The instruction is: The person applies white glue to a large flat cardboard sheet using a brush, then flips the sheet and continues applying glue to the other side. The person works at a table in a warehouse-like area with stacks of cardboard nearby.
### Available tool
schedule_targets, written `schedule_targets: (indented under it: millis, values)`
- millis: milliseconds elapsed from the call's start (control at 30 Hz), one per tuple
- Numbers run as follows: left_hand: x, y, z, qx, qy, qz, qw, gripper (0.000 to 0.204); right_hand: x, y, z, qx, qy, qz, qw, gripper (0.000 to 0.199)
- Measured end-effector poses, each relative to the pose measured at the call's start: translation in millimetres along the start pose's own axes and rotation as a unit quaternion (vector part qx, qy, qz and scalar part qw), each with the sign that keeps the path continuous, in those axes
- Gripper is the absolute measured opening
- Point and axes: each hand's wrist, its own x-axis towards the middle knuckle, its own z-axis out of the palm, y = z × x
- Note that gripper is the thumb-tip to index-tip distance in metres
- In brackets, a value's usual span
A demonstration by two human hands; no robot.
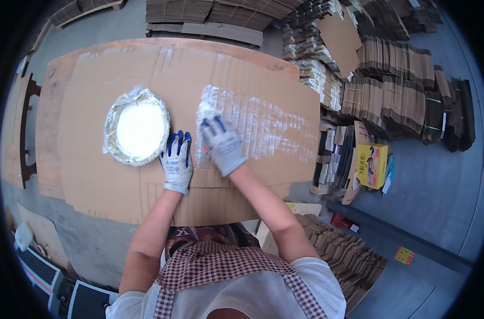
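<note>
A large brown cardboard sheet [242, 69] lies in front of me. My left hand [176, 159], in a white glove with blue fingertips, rests flat on it with fingers stretched out. Just left of those fingers stands a round basin [111, 127], its rim wrapped in clear crinkled plastic, holding bright white liquid or paste [141, 130]. My right hand [222, 141], gloved the same way and slightly blurred, presses a small white wad [207, 111] against the cardboard. A wet, shiny, streaky patch [263, 127] spreads rightward from it, with the cardboard's ridges showing through.
The sheet lies on a wooden table [48, 133]. Tied bundles of flat cardboard [391, 101] stand at the right, more stacks [189, 10] at the back. A yellow box [372, 166] sits right of the table. Cardboard pieces [340, 255] lie beside my right elbow.
</note>
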Motion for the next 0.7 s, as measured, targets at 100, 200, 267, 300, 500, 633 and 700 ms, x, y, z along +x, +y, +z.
schedule_targets:
  millis: [100, 200, 267, 300, 500, 633, 700]
  values:
    - [-1.3, -0.8, 3.3, -0.007, 0.002, 0.0, 1.0, 0.054, 7.7, 45.9, 10.4, 0.014, 0.056, 0.127, 0.99, 0.038]
    - [-0.5, -2.7, 2.3, 0.012, -0.002, -0.006, 1.0, 0.053, 15.8, 18.2, -6.0, 0.02, 0.044, 0.093, 0.994, 0.039]
    - [0.9, -1.7, -0.9, 0.021, -0.009, -0.004, 1.0, 0.053, 21.1, -4.9, -10.0, 0.043, 0.025, 0.03, 0.998, 0.04]
    - [0.0, -1.1, 1.1, 0.011, -0.005, -0.002, 1.0, 0.053, 21.6, -1.5, -6.2, 0.03, 0.019, 0.041, 0.999, 0.041]
    - [-2.5, -5.1, 4.6, 0.002, 0.0, -0.006, 1.0, 0.052, 36.8, 32.1, -6.1, 0.036, 0.01, 0.17, 0.985, 0.044]
    - [0.2, 0.1, 2.1, 0.0, -0.003, -0.007, 1.0, 0.052, 47.1, 18.8, -4.6, 0.038, 0.024, 0.038, 0.998, 0.042]
    - [0.0, -0.5, 4.0, -0.012, -0.005, -0.007, 1.0, 0.053, 48.5, 26.1, -2.1, 0.034, 0.018, 0.076, 0.996, 0.042]
